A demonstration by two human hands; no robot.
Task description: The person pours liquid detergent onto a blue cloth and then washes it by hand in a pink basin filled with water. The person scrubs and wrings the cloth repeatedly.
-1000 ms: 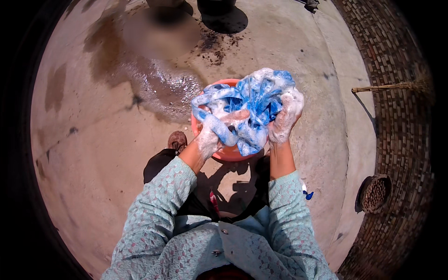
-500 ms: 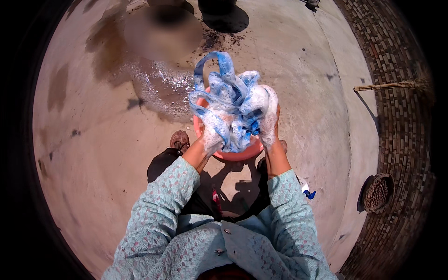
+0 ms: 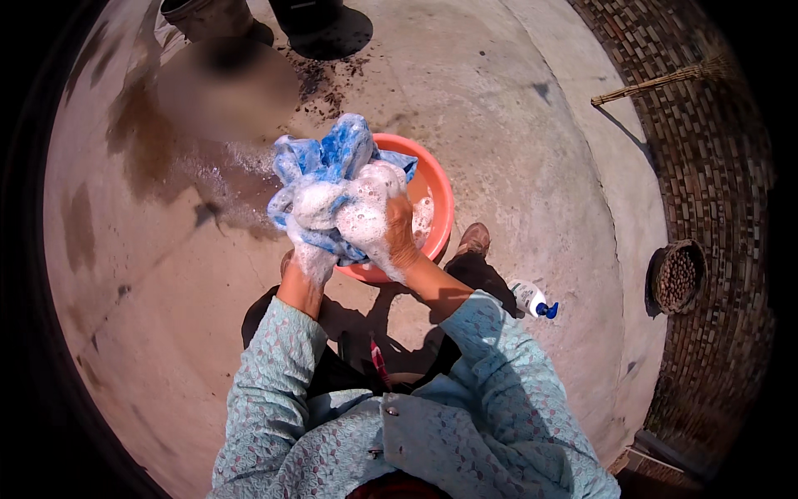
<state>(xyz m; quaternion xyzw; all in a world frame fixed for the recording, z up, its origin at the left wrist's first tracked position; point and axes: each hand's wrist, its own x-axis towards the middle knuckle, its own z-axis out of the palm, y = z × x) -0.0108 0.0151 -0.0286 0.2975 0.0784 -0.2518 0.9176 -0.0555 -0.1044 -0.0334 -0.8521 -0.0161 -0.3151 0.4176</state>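
A bunched blue-and-white cloth point(image 3: 332, 154), thick with soap suds, is held up over the left side of a salmon-orange basin point(image 3: 440, 187). My left hand point(image 3: 312, 251) grips it from below on the left, coated in foam. Pressed against its right side is my right hand point(image 3: 389, 229), the fingers buried in suds and the back of the hand partly bare. Both hands are closed on the cloth, close together. Foam floats inside the basin at its right. Most of the basin's left half is hidden by the cloth and hands.
A white bottle with a blue pump top point(image 3: 529, 299) lies right of my right foot. Beyond the basin are wet concrete point(image 3: 208, 179), a bucket point(image 3: 208, 18) and a black container point(image 3: 312, 18). At the right, a basket point(image 3: 680, 277) of brown lumps and a broom point(image 3: 657, 86) lie by brick paving.
Both hands have moved left with the cloth, uncovering the basin's right side. The cloth is squeezed into a tighter bundle, and its hanging loop no longer shows. The view has shifted too.
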